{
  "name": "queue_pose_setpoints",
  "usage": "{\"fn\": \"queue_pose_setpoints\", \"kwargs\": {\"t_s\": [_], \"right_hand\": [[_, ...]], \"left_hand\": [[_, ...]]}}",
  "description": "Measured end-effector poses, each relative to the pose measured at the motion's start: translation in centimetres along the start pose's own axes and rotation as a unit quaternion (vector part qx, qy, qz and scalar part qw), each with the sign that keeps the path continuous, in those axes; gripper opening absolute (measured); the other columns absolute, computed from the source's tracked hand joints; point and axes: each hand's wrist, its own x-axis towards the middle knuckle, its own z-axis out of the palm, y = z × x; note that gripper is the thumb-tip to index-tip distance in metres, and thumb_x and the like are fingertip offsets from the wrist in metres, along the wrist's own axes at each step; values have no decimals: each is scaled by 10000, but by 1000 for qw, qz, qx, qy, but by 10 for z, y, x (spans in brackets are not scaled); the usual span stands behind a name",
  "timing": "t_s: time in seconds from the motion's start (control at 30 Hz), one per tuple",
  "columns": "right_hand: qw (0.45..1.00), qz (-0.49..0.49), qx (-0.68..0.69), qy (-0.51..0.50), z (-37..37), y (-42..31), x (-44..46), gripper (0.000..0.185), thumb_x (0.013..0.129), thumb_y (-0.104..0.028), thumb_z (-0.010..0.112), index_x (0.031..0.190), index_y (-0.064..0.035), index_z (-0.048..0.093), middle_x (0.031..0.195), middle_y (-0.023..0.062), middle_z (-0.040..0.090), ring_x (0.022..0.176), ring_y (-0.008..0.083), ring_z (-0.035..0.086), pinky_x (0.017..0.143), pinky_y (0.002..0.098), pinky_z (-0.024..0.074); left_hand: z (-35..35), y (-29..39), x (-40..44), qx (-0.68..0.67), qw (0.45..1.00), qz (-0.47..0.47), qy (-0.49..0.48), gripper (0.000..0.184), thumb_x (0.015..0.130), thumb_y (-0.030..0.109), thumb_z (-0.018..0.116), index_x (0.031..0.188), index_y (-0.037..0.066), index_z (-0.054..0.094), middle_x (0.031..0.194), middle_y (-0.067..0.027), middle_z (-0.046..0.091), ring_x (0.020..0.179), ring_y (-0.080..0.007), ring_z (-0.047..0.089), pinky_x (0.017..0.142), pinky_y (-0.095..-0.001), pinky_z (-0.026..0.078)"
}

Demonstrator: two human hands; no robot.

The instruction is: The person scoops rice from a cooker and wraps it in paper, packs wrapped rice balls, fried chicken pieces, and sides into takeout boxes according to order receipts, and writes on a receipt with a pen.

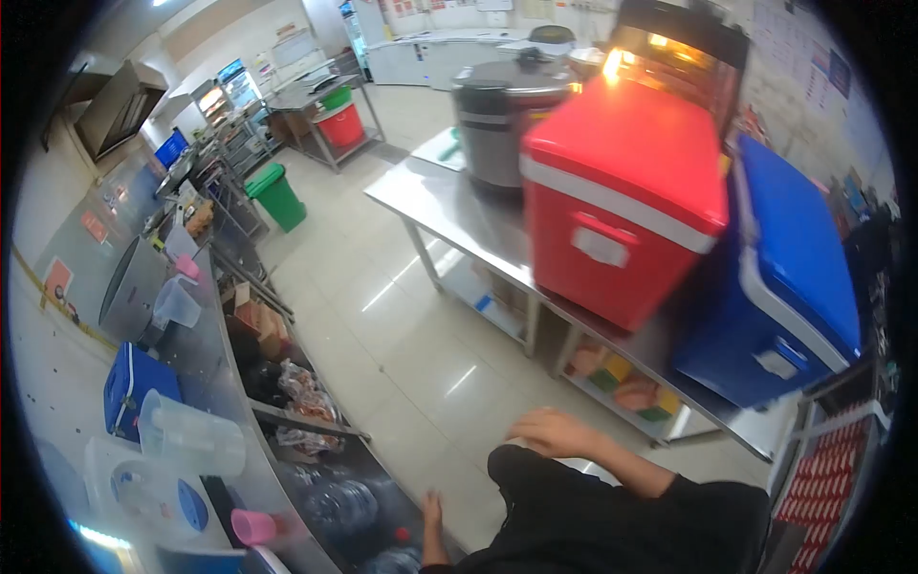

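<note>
My right hand [547, 433] is over the dark cloth of my raised knee [516, 471]. Its fingers are loosely stretched, with no object visible in them. Lower down, my left hand [433, 514] hangs with fingers extended and nothing seen in it. It is nearest to the lower shelf on the left, where large clear plastic water bottles [341, 505] lie, one with a red cap [403, 534]. No thing is visibly gripped by either hand.
A steel table [406, 191] on the right bears a red cooler box [622, 163], a blue cooler box [798, 258] and a large steel pot [492, 120]. The left counter holds a clear plastic jug [206, 435] and a pink cup [252, 526]. A green bin [277, 196] stands ahead on the tiled floor.
</note>
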Motion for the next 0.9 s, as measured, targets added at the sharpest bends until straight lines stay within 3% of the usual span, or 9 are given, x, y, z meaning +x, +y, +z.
{"fn": "queue_pose_setpoints", "kwargs": {"t_s": [0.03, 0.23, 0.33, 0.37, 0.43, 0.53, 0.63, 0.77, 0.9], "right_hand": [[998, 42, -31, 18, -1, 18, 23, 245, 736, -28, 531, 959, -100, 602, 914, 82, 602, 896, 257, 577, 772, 375, 452], [986, 147, -52, 53, 23, 156, 205, 204, 747, -31, 540, 909, -122, 625, 811, 62, 607, 806, 251, 586, 697, 373, 448], [993, 93, -52, 55, 17, 214, 349, 199, 753, -31, 535, 908, -120, 624, 818, 66, 603, 811, 248, 580, 701, 372, 440], [993, 84, -51, 65, 8, 230, 402, 202, 758, -34, 534, 916, -122, 622, 823, 64, 602, 810, 243, 576, 701, 370, 436], [991, 85, -54, 85, -12, 262, 501, 204, 763, -37, 532, 923, -125, 621, 829, 62, 601, 809, 238, 573, 700, 367, 432], [981, 67, -9, 180, -34, 324, 631, 163, 761, -59, 534, 901, -114, 597, 824, 51, 599, 806, 239, 579, 688, 376, 446], [992, 65, -44, 98, -46, 411, 730, 190, 770, -59, 525, 937, -90, 610, 842, 62, 617, 823, 249, 584, 717, 379, 457], [946, 248, 47, 205, -33, 518, 809, 220, 783, -50, 491, 958, -70, 622, 932, 87, 636, 855, 262, 595, 773, 358, 474], [892, 361, 87, 259, -42, 555, 851, 221, 784, -54, 494, 963, -70, 622, 911, 85, 637, 853, 257, 601, 771, 355, 474]], "left_hand": [[3, 48, 50, 96, 995, 36, 18, 375, 915, 232, 488, 1221, 17, 463, 1154, -126, 552, 991, -218, 556, 857, -308, 438], [-51, 269, 255, 183, 973, 142, 5, 318, 913, 174, 477, 1175, -6, 495, 1054, -129, 575, 991, -208, 572, 839, -297, 452], [-100, 268, 306, -33, 997, 50, 50, 266, 918, 152, 454, 1136, 15, 521, 973, -98, 578, 843, -187, 577, 710, -297, 469], [-124, 253, 319, -52, 992, 118, -7, 244, 932, 196, 441, 1077, 24, 537, 907, -78, 572, 799, -164, 557, 652, -281, 450], [-126, 286, 351, 60, 992, -102, 33, 258, 931, 202, 436, 1096, 24, 526, 926, -80, 571, 808, -167, 556, 663, -287, 451], [-128, 339, 447, 141, 970, -200, 3, 281, 931, 210, 428, 1124, 23, 510, 954, -83, 571, 823, -172, 555, 679, -296, 452], [-135, 408, 590, 213, 955, -202, -49, 305, 931, 218, 419, 1152, 22, 494, 982, -87, 571, 837, -177, 554, 695, -305, 453], [-156, 539, 812, 324, 924, -157, -125, 339, 931, 229, 408, 1190, 21, 473, 1019, -91, 570, 856, -183, 553, 717, -318, 454], [-149, 750, 1066, 433, 881, -60, -178, 374, 931, 240, 397, 1228, 20, 451, 1057, -96, 569, 874, -189, 551, 738, -330, 455]]}}
